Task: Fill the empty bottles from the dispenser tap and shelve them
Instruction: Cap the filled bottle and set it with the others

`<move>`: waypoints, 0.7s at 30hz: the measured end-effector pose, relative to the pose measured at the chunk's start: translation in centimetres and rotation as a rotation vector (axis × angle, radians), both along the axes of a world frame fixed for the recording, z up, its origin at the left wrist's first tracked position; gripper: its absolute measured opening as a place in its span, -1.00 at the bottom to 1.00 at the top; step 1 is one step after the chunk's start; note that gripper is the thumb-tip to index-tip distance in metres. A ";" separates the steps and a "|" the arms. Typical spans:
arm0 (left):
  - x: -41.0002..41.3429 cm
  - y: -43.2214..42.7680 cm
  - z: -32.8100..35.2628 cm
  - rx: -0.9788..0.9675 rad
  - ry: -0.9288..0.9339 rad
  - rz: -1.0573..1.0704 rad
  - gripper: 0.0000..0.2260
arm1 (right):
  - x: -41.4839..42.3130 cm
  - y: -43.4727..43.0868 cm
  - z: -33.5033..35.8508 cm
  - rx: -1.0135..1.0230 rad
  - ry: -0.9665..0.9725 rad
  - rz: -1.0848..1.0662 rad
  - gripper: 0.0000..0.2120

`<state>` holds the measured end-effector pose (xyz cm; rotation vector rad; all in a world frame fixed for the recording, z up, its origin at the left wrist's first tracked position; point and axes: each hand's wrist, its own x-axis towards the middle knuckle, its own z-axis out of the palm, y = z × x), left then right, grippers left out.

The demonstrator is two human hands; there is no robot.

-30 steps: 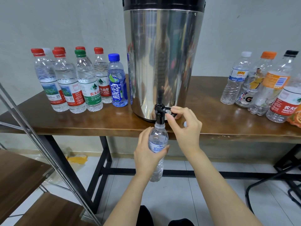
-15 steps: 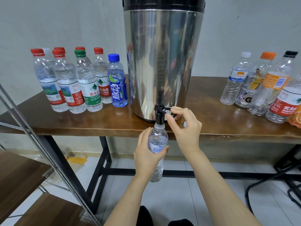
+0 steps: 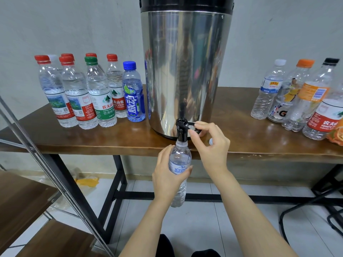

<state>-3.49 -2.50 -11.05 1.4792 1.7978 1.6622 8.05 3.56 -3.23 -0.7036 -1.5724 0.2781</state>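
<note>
Left hand (image 3: pixel 168 175) was wrapped round the label band of the bottle (image 3: pixel 181 158). It held the bottle upright in the air below the table edge, with the open neck right under the spout of the black tap (image 3: pixel 181 129).

Reason for the hold: the tap sat low at the foot of the steel dispenser (image 3: pixel 185 71), which stood at the front of the table (image 3: pixel 74 140). The spout overhung the edge, so a bottle fitted beneath it only off the table. The mid-body grip left the neck free and the mouth centred.

Right hand (image 3: pixel 211 145) pinched the lever (image 3: pixel 193 125) between thumb and forefinger where it stuck out to the right of the tap. The other fingers were loosely curled. Judged: lever worked to run water. No stream was visible, and the water level in the bottle could not be read.

A small white thing (image 3: pixel 210 141) lay on the table just beside the right hand. It was probably the cap, put within reach, but this is not certain.

The full bottles (image 3: pixel 78 93) stood capped in a cluster left of the dispenser. The empty bottles (image 3: pixel 297 97) stood to its right, well apart. Judged: done stock on one side, queue on the other, so the two would not be mixed.

The shelf (image 3: pixel 22 197), wooden boards on a metal frame, stood at lower left on the same side as the full bottles.

Step judged: filling, mid-task. Risks: overflow if the lever is closed late; a thin wall, so squeezing would spill.
</note>
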 end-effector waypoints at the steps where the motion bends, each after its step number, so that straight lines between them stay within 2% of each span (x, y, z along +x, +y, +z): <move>1: 0.0 0.0 0.0 0.000 0.001 0.001 -0.30 | 0.0 0.0 0.0 0.000 -0.001 -0.001 -0.77; 21: 0.0 0.0 0.1 0.005 0.000 -0.013 -0.30 | 0.0 -0.1 0.1 -0.003 0.001 0.004 -0.77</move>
